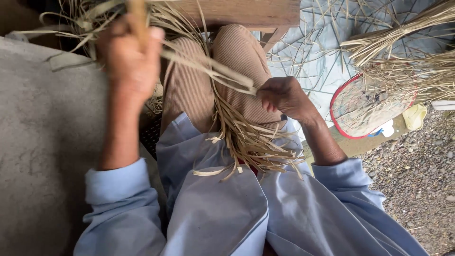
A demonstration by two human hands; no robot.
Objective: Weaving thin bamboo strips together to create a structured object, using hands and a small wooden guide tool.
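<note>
Your left hand (130,59) is raised and closed around a blurred stick-like handle amid the dry straw strips (237,128), while your right hand (284,97) pinches one flat strip taut above your knees, the loose strip ends piled in your lap.

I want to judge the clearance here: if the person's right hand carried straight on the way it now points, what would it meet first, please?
The right hand points left, pinching a flat straw strip. Going on, it would probably meet the person's knees and the hanging straw bundle first; depth is unclear.
</note>
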